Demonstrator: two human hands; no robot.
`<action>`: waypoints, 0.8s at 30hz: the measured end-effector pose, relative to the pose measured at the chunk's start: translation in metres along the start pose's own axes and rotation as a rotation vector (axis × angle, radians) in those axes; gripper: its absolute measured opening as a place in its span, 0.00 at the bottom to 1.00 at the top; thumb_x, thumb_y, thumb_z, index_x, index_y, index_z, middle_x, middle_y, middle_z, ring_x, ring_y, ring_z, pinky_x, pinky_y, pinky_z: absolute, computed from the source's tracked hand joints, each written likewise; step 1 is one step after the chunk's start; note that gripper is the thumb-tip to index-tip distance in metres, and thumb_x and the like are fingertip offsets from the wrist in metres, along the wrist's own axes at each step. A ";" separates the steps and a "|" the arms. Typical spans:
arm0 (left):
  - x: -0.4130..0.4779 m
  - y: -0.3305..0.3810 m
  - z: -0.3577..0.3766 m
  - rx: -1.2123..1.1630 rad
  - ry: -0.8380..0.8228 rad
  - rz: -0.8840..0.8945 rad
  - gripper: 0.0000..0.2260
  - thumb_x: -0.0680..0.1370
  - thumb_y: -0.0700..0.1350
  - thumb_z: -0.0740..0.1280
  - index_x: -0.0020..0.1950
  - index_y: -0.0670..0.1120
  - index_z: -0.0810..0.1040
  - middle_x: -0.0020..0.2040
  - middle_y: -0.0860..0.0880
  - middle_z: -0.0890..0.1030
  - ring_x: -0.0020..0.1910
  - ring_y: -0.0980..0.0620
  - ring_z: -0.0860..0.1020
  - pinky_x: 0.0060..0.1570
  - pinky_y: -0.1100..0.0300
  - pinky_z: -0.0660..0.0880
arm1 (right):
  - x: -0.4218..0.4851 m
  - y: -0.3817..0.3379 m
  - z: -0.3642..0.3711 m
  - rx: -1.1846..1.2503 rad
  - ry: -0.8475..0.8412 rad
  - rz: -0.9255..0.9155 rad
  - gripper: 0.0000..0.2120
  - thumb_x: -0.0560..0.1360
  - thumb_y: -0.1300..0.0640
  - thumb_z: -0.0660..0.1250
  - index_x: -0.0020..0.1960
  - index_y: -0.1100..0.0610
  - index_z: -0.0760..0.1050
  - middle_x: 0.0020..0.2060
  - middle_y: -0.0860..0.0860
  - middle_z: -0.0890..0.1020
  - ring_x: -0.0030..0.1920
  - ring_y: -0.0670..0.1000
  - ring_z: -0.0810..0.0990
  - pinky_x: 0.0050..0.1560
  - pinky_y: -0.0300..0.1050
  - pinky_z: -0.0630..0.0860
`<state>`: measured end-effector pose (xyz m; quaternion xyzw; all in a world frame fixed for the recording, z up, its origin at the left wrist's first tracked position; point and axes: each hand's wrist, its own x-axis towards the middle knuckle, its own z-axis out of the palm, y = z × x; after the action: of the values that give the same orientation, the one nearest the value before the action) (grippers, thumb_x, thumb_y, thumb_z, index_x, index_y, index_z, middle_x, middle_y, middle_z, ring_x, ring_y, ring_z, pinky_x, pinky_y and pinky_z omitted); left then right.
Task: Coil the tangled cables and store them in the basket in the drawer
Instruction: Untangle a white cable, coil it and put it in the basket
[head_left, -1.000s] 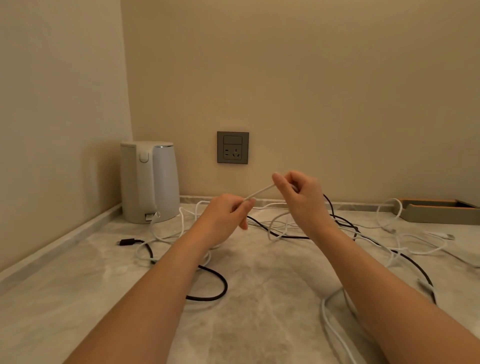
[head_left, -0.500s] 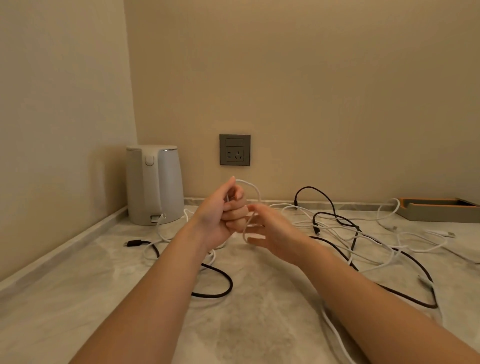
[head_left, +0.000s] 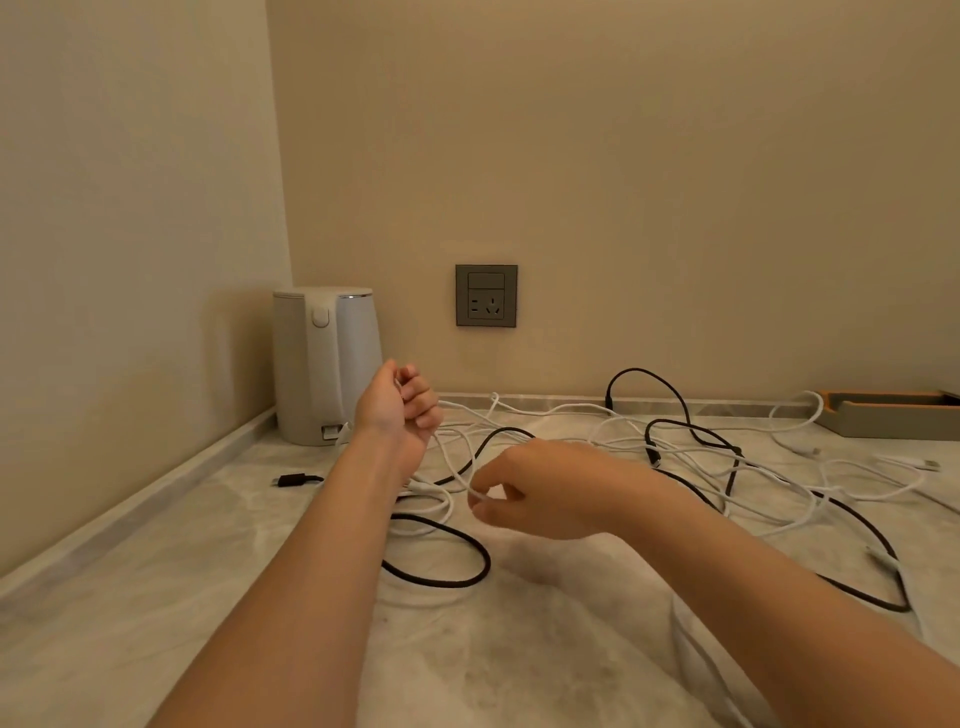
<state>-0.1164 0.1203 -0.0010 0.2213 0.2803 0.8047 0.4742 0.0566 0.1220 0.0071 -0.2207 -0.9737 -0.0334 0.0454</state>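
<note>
Left hand (head_left: 400, 410) raised, fingers curled round a thin white cable (head_left: 451, 460). Right hand (head_left: 540, 488) lower, thumb and forefinger pinching a white strand. Smooth white and matte black cable (head_left: 467, 577) loops lie tangled across the veined marble counter (head_left: 156, 597), beside a smooth white kettle (head_left: 327, 364).

A pale marbled countertop (head_left: 156, 597) carries a white kettle (head_left: 327, 364) standing upright in its far left corner. White cables (head_left: 675, 452) and black cables (head_left: 485, 561) sprawl tangled together across its middle and right side, with one black plug (head_left: 291, 479) lying near the left edge. A shallow grey tray (head_left: 893, 415) with an orange inside sits against the back edge at the far right.
</note>
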 end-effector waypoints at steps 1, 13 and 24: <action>0.001 0.000 -0.002 0.044 0.012 0.014 0.19 0.84 0.49 0.47 0.35 0.47 0.64 0.20 0.54 0.61 0.15 0.59 0.57 0.15 0.67 0.54 | -0.002 -0.005 -0.003 0.009 0.065 -0.052 0.12 0.80 0.47 0.56 0.45 0.49 0.75 0.30 0.44 0.68 0.33 0.45 0.67 0.33 0.43 0.63; -0.026 -0.037 0.032 0.720 -0.311 -0.064 0.16 0.84 0.48 0.51 0.41 0.43 0.70 0.24 0.52 0.71 0.21 0.56 0.69 0.23 0.65 0.69 | 0.011 0.038 0.002 0.531 0.930 -0.029 0.10 0.75 0.52 0.65 0.37 0.56 0.78 0.27 0.42 0.73 0.30 0.43 0.70 0.34 0.42 0.66; -0.042 -0.042 0.045 0.324 -0.593 -0.447 0.29 0.82 0.59 0.45 0.27 0.47 0.67 0.19 0.54 0.61 0.15 0.60 0.58 0.16 0.68 0.56 | 0.016 0.047 0.013 1.227 0.815 0.223 0.14 0.77 0.56 0.65 0.33 0.55 0.78 0.26 0.43 0.79 0.32 0.41 0.76 0.41 0.37 0.72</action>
<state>-0.0424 0.1101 0.0011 0.4492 0.2959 0.5284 0.6569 0.0615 0.1722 -0.0024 -0.2233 -0.6952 0.4417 0.5212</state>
